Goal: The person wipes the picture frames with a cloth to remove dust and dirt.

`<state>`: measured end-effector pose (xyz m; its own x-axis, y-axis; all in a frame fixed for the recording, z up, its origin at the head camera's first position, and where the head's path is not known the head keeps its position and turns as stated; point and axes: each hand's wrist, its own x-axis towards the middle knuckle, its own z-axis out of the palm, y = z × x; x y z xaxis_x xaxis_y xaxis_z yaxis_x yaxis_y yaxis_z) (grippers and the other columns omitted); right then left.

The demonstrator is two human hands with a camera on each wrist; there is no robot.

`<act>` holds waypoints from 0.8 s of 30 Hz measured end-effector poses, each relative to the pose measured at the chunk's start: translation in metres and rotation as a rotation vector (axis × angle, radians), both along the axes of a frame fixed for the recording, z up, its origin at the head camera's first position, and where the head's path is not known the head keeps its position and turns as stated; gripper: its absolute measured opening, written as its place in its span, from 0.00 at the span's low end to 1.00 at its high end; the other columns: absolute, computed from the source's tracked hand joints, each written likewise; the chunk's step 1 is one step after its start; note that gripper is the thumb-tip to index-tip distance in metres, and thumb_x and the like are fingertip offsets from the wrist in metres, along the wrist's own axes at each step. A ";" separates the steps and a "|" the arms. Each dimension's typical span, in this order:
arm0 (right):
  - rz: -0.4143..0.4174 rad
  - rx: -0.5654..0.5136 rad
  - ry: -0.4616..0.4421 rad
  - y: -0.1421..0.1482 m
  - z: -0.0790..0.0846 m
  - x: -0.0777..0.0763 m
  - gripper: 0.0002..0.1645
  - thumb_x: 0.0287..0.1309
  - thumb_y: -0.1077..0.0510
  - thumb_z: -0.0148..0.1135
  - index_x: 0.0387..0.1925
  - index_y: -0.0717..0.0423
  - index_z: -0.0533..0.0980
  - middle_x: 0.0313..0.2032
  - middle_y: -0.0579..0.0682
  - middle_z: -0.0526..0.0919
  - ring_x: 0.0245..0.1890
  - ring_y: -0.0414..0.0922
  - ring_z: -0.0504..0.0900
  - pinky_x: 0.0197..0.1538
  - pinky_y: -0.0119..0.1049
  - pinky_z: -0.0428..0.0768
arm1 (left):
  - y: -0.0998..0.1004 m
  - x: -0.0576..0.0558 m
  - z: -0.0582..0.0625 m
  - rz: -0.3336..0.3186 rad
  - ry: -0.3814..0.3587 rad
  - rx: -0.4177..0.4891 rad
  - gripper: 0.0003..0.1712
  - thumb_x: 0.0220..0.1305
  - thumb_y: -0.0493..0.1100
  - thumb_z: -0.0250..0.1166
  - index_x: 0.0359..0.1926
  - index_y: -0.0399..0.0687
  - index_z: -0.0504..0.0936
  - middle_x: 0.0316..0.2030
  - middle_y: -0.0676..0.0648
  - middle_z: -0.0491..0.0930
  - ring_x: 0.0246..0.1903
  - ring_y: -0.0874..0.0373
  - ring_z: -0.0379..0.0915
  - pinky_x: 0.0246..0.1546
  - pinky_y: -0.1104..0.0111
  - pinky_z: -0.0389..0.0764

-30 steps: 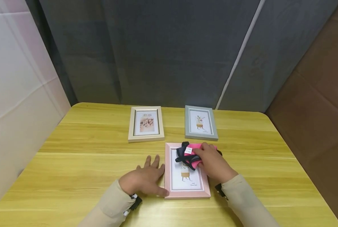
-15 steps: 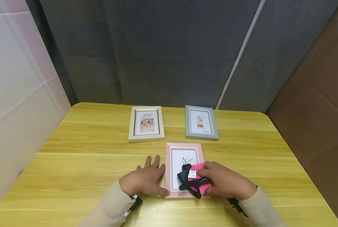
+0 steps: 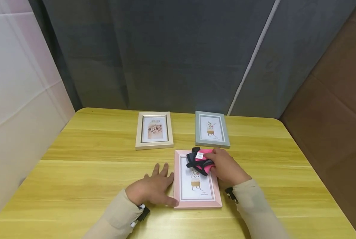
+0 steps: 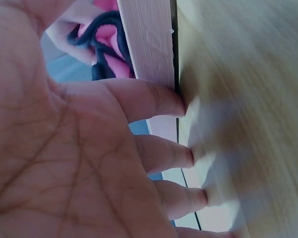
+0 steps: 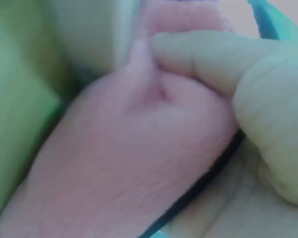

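A pink picture frame (image 3: 197,204) lies face up near the table's front, showing a plant-pot print. My left hand (image 3: 152,190) rests beside it, fingers spread on the wood; its thumb is at the frame's lower left corner and its index finger along the left side. My right hand (image 3: 229,168) grips a bunched pink fleecy cloth with black trim and a white label (image 3: 199,162) over the frame's upper right part. In the right wrist view, a digit presses a fold into the pink cloth (image 5: 114,148). The right fingers' undersides are hidden in the head view.
Behind the pink frame lie a cream-gold picture frame (image 3: 138,132) on the left and a grey-blue picture frame (image 3: 197,131) on the right. The yellow wooden table (image 3: 91,156) ends at a dark curtain (image 3: 166,56); light and brown sheets hang at the sides.
My right hand moves the cloth down to the pink frame's lower right, then back up to its upper part. The left hand and all the frames stay put.
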<state>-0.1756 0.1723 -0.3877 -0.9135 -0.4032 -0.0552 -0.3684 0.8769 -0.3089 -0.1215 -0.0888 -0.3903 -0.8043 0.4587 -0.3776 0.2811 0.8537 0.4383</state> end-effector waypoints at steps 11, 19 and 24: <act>-0.132 -0.043 -0.029 -0.001 0.009 -0.014 0.30 0.56 0.66 0.66 0.62 0.55 0.76 0.48 0.58 0.74 0.49 0.55 0.72 0.56 0.50 0.77 | 0.001 0.001 -0.003 0.007 -0.007 -0.009 0.60 0.50 0.69 0.72 0.74 0.39 0.61 0.76 0.32 0.43 0.73 0.28 0.33 0.61 0.28 0.49; -0.132 0.015 -0.056 -0.016 0.009 -0.016 0.29 0.58 0.65 0.66 0.63 0.52 0.77 0.53 0.59 0.74 0.50 0.55 0.74 0.55 0.50 0.78 | -0.003 0.000 0.000 -0.009 0.009 -0.020 0.59 0.51 0.68 0.71 0.74 0.40 0.61 0.76 0.33 0.43 0.73 0.29 0.33 0.62 0.28 0.49; -0.087 0.049 -0.015 -0.042 0.012 -0.013 0.29 0.57 0.63 0.69 0.61 0.50 0.78 0.55 0.58 0.76 0.54 0.55 0.73 0.59 0.51 0.75 | -0.004 0.003 0.000 -0.011 0.008 -0.027 0.60 0.50 0.69 0.71 0.74 0.39 0.61 0.76 0.33 0.43 0.72 0.28 0.33 0.61 0.28 0.49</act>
